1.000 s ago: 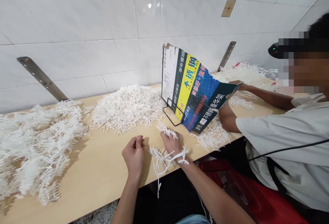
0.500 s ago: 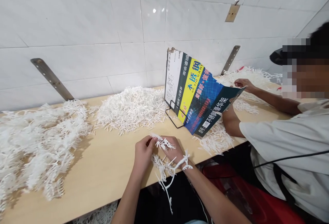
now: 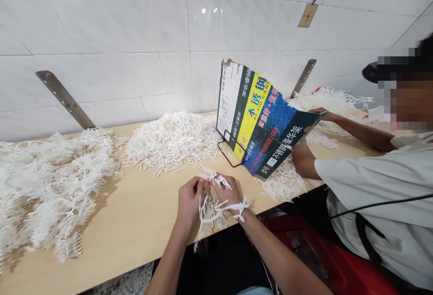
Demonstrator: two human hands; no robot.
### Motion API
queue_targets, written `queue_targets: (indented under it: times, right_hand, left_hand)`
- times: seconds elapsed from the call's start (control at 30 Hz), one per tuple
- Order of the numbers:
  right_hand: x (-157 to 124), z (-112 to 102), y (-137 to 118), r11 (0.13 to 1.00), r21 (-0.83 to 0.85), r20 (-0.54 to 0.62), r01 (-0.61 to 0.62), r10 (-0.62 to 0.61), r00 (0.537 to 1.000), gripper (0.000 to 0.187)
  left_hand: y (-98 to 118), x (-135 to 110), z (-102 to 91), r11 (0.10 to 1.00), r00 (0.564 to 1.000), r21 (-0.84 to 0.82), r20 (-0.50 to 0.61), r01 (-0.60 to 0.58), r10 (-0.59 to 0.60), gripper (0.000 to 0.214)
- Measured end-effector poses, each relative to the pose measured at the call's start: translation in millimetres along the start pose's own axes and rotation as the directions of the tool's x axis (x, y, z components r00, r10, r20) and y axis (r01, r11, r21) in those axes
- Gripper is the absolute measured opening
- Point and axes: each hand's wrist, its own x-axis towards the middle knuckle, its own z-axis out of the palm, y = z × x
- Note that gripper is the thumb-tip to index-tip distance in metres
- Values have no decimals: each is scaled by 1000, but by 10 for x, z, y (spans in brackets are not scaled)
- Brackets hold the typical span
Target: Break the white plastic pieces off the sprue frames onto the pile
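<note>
Both hands meet at the front edge of the desk [image 3: 135, 223], roughly at its middle. The left hand [image 3: 188, 201] has its fingers curled in and pinches the white plastic strip [image 3: 211, 211] near the thumb. The right hand [image 3: 228, 192] is closed around the same strip, and a tuft of small prongs stands up above its knuckles. The strip is a branched, tangled length. It runs between the two hands and loops across the right wrist, and a thin end hangs down past the front edge of the desk.

Behind the hands, toward the back edge, lies a broad pile of loose white pieces [image 3: 172, 139]. A large heap of tangled white strips [image 3: 50, 182] covers the left end of the desk, reaching from the back edge nearly to the front. Just right of the loose pile, a printed cardboard sheet [image 3: 260, 117] stands tilted against a black wire stand [image 3: 227, 153]. Beyond it a co-worker in a pale shirt [image 3: 372, 186] sits at the right end of the desk. The co-worker's forearm [image 3: 301, 159] rests near the front edge among more white pieces. The co-worker's far hand [image 3: 318, 111] is at the upper corner of the cardboard, near the back edge.
</note>
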Motion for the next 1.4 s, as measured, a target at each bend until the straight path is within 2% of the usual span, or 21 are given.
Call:
queue_targets:
  times: [0.13, 0.27, 0.33, 0.47, 0.53, 0.6, 0.7, 0.8, 0.87, 0.93, 1.03, 1.23, 1.4]
  right_hand:
    - [-41, -35, -75, 996, 10, 95, 85, -86, 992, 32]
    - [-34, -62, -93, 988, 30, 170, 151, -154, 973, 31]
    - [-24, -56, -106, 988, 17, 170, 153, -153, 974, 30]
    - [-17, -42, -144, 987, -15, 112, 161, -158, 981, 16]
    - [-28, -50, -140, 988, 25, 146, 155, -157, 977, 19]
    - [-49, -63, -107, 991, 70, 182, 115, -126, 975, 21]
    - [-64, -78, -28, 993, 110, 181, 38, -58, 982, 29]
    - [-15, -82, 29, 989, 121, 55, -81, 75, 996, 28]
    - [41, -85, 30, 978, 130, -47, -163, 170, 984, 32]
    - [77, -93, -2, 971, 143, -77, -191, 203, 976, 33]
    - [60, -110, -87, 975, 154, 7, -159, 159, 987, 34]
    - [-14, -111, -150, 993, 116, 182, -24, 3, 983, 35]
    - [-23, -78, -70, 992, 13, 240, 125, -125, 963, 34]
  left_hand:
    - [-25, 64, -4, 998, 1000, -56, -15, 18, -18, 36]
    - [-69, 94, -14, 971, 997, -224, -9, 78, -82, 32]
    - [-87, 96, -17, 960, 994, -262, -8, 100, -106, 31]
    - [-127, 78, -12, 970, 996, -231, -21, 81, -88, 25]
    - [-137, 64, -5, 974, 996, -210, -10, 84, -88, 23]
    - [-129, 53, 2, 986, 997, -152, 17, 74, -73, 25]
    - [-91, 38, 3, 1000, 999, -25, 51, 0, 1, 29]
    - [-85, 12, -16, 997, 997, 41, 45, -67, 65, 24]
    - [-117, -8, -38, 999, 999, 8, -5, -49, 49, 23]
    - [-154, -17, -54, 999, 996, -52, -90, -2, -3, 25]
    - [-152, 2, -45, 994, 989, -101, -139, 40, -54, 25]
    - [-2, 42, 0, 992, 1000, -122, 6, 18, -17, 34]
    - [-35, 36, -16, 996, 1000, -85, 30, -2, 4, 32]
